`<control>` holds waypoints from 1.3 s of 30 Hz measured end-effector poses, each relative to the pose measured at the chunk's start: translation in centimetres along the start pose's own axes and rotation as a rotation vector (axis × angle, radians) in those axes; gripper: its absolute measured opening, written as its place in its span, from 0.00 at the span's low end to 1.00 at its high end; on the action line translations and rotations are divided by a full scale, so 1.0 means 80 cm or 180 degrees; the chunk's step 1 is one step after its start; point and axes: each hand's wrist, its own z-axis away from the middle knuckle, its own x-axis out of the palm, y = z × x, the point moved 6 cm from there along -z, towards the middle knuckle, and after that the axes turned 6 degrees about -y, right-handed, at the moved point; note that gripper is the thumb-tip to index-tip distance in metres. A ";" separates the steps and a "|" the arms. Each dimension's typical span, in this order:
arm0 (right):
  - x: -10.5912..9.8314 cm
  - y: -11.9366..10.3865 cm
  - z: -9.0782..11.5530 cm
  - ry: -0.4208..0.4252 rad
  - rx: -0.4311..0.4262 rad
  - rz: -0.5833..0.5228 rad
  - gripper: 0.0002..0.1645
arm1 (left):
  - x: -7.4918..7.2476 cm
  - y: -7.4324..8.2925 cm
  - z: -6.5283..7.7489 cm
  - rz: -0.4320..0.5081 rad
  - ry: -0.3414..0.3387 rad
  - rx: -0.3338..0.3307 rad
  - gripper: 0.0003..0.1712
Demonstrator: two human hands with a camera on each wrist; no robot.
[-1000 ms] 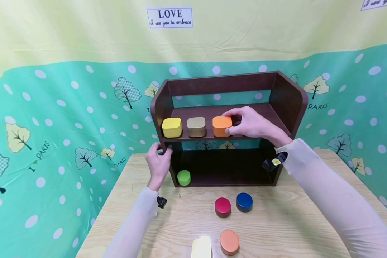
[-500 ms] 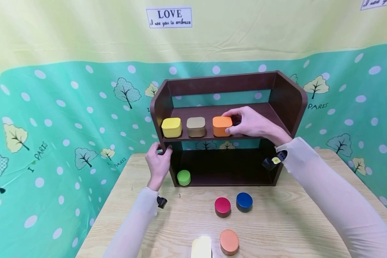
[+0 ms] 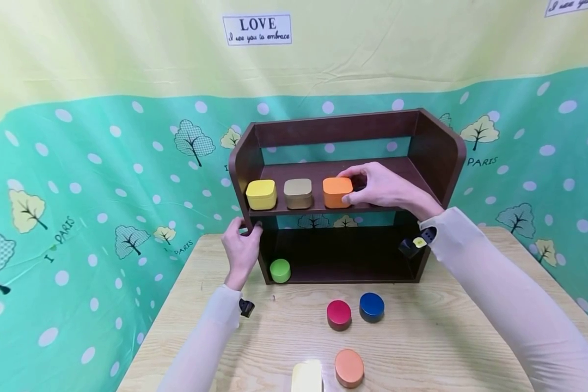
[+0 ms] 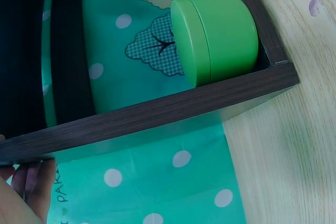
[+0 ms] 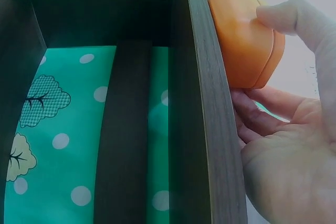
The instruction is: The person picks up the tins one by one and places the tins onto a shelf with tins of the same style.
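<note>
One orange lidded box point(image 3: 337, 193) in the grasp of the right hand point(image 3: 379, 185) — pinched from its right side, with the thumb towards the front and fingers behind. Upright on the upper shelf point(image 3: 313, 170) of a dark brown shelf unit point(image 3: 338, 126), near the front edge. On the other side, the left hand point(image 3: 241, 247), curled round the front edge of the left side panel point(image 3: 245, 166), just below the upper shelf. Along the same shelf, left of the orange box: first a taupe lidded box point(image 3: 298, 193), then a yellow lidded box point(image 3: 262, 194) beside the panel, all three apart in a row. Below, in the left front corner of the lower compartment, a green round tin point(image 3: 280, 270). Farther out, on the pale wood desk point(image 3: 421, 337) before the unit — a red round tin point(image 3: 339, 315) and a blue one near each other; nearer the camera, a peach round tin point(image 3: 349, 368) beside a cream box point(image 3: 306, 378), cut off by the lower edge of the head view. Behind everything, teal dotted cloth point(image 3: 103, 185) with printed trees.
</note>
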 end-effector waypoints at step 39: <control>-0.019 0.015 0.090 0.0372 -0.0067 0.0128 0.37 | -0.001 -0.001 0.002 -0.0080 0.0127 0.0055 0.04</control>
